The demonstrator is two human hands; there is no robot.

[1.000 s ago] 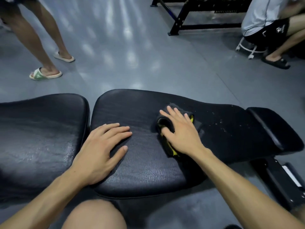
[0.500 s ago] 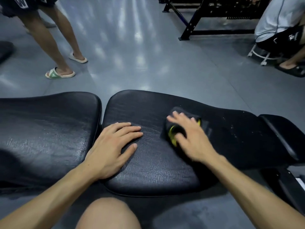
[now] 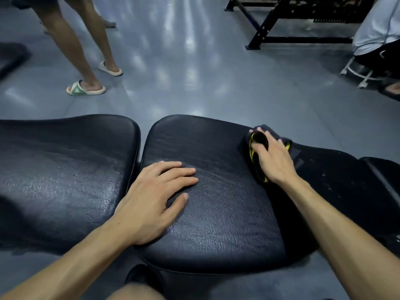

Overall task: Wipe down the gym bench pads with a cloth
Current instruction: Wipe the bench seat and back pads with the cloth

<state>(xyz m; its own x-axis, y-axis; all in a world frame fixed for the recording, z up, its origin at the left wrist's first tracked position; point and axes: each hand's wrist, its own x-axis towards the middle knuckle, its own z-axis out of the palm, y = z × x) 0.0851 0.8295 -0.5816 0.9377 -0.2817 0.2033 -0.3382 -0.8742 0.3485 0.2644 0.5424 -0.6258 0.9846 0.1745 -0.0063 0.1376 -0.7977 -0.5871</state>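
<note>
Two black padded bench sections lie side by side: the left pad (image 3: 60, 169) and the middle pad (image 3: 216, 213), with a narrow gap between them. A smaller black end pad (image 3: 381, 174) sits at the far right. My right hand (image 3: 272, 159) presses a black cloth with yellow trim (image 3: 259, 139) onto the far right part of the middle pad. My left hand (image 3: 155, 198) rests flat, fingers spread, on the middle pad's left side near the gap. White specks dot the pad to the right of the cloth.
A person in pale slides (image 3: 85, 88) stands on the grey floor beyond the left pad. Another person in a white shirt (image 3: 376, 24) sits at the far right. A black equipment frame (image 3: 264, 29) stands at the back. My knee (image 3: 134, 292) is at the bottom edge.
My right hand has slid the cloth away and to the right across the middle pad. The left hand has stayed flat in place. The standing person's legs have shifted.
</note>
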